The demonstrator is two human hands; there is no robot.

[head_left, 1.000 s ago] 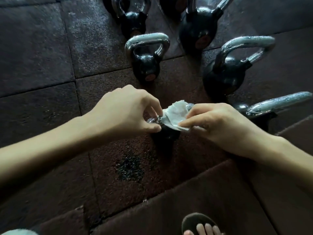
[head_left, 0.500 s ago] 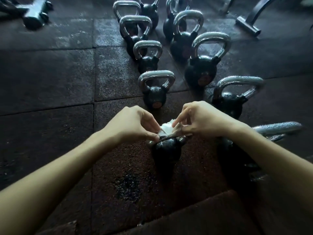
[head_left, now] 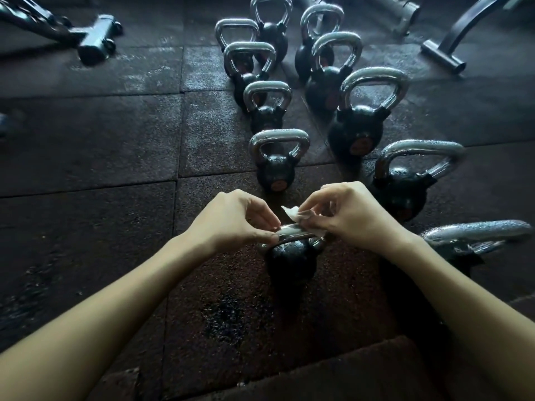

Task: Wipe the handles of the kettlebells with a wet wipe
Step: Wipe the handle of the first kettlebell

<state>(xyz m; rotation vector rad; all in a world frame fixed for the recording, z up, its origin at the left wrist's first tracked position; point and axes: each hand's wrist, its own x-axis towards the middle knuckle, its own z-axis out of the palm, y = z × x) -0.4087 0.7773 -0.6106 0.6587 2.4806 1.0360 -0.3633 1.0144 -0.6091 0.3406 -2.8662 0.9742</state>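
Wet wipe point(head_left: 291, 213) is showing less than 1.0 s ago: a broad bunch then, only a small white corner now. More kettlebells are also coming into view.

Head view: nearest kettlebell point(head_left: 291, 264) is standing upright on the rubber floor point(head_left: 115, 227). Left hand point(head_left: 231, 224) is pinching the left end of its chrome handle point(head_left: 292, 235), with thumb and fingers point(head_left: 260, 214) closing narrow on the bar. Right hand point(head_left: 351, 218) is pressing the wet wipe onto the handle's right part, its fingers point(head_left: 317, 199) curling and pinching the tissue. Wet wipe is lying over the bar, one corner sticking up behind it. Other kettlebells point(head_left: 275, 169) are standing in two rows beyond the nearest kettlebell and to its right. Machine foot point(head_left: 95, 39) is lying far beyond it, to the left.
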